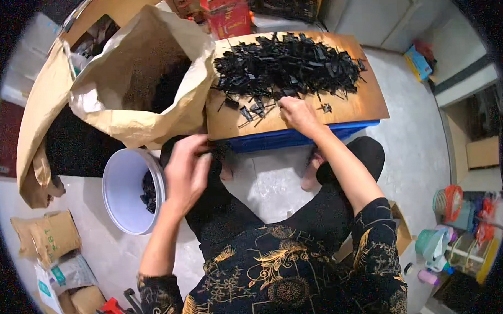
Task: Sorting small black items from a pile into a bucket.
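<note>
A heap of small black plastic pieces (pixel 287 61), many with thin stems, lies on a wooden board (pixel 366 103). My right hand (pixel 300 115) is at the heap's near edge, its fingertips pinched at a small black piece. Several loose pieces lie on the board left of that hand, and one (pixel 326 108) sits to its right. My left hand (pixel 186 170) is blurred, between the board and a white bucket (pixel 122 189); whether it holds anything cannot be made out. More black pieces (pixel 148 192) lie inside the bucket.
A large open paper sack (pixel 145 119) stands left of the board, dark inside. Blue material (pixel 262 141) supports the board. Behind it is a red box (pixel 227 16). Brown packages (pixel 55 236) lie at the lower left, household items (pixel 434 247) at the right.
</note>
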### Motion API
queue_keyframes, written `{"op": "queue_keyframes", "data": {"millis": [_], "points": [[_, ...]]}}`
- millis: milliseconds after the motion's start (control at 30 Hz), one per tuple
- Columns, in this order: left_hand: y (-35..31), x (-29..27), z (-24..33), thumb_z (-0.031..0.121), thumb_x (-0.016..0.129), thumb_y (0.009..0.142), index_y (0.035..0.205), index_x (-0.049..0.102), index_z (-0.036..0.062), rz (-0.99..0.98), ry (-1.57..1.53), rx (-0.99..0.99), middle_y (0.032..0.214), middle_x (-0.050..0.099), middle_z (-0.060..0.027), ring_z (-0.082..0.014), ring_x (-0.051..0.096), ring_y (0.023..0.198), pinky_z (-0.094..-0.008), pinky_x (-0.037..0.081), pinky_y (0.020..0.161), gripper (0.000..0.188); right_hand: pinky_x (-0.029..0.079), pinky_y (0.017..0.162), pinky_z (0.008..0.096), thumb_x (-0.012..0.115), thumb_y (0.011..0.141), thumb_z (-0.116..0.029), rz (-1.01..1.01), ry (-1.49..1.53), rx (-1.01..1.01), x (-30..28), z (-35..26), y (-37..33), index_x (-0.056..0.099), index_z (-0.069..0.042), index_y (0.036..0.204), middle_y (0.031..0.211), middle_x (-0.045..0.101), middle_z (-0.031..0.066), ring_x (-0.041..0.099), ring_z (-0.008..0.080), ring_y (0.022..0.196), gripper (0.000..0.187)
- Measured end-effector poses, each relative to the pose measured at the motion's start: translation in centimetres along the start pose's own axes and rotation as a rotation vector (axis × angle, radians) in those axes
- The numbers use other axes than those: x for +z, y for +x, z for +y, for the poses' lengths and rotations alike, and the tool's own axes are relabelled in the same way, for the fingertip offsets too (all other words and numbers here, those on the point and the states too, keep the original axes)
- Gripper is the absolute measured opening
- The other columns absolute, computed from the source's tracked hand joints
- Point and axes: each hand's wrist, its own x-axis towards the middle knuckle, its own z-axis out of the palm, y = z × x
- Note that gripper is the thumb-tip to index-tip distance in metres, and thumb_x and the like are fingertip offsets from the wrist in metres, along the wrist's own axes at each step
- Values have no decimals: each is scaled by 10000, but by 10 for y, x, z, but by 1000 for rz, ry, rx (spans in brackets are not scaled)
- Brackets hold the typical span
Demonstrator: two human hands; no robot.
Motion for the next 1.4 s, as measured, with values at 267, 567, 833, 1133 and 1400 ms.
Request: {"op": "queue_keyframes", "data": {"millis": [267, 567, 833, 1133, 1400], "points": [[86, 122, -42, 173, 711, 695, 1357, 149, 14, -296, -616, -557, 1134, 481, -171, -165, 587, 754, -275, 482, 588, 882, 385, 442, 192, 536, 872, -200, -149, 742, 347, -50, -58, 21, 581, -22, 969, 752, 595, 0, 468, 37, 521, 208], [94, 151, -56, 84, 695, 718, 1247, 299, 11, -360, -691, -414, 853, 528, -32, -86, 510, 720, -237, 464, 593, 664, 343, 447, 179, 506, 888, -202, -238, 837, 328, -57, -62, 3, 571, -46, 918, 665, 495, -41, 415, 28, 512, 172], [89, 159, -57, 159, 670, 697, 1125, 412, 10, -194, -511, -264, 682, 531, -42, -112, 514, 603, -266, 447, 554, 521, 339, 437, 173, 541, 876, -178, -124, 898, 366, -43, -65, 2, 544, -52, 950, 680, 508, -34, 415, 20, 501, 146], [86, 155, -54, 148, 648, 710, 1095, 430, 25, -214, -488, -316, 670, 546, -31, -96, 526, 595, -266, 453, 542, 459, 334, 426, 170, 554, 871, -162, -63, 1007, 451, -36, -62, 4, 500, -50, 963, 710, 516, -29, 419, 19, 505, 155], [92, 140, -38, 1, 575, 784, 1081, 410, 51, -290, -897, -549, 694, 548, -20, -76, 542, 588, -211, 447, 514, 344, 359, 537, 189, 443, 932, -234, -149, 1019, 467, -44, -67, 3, 494, -45, 897, 701, 452, -39, 396, 33, 618, 198]]}}
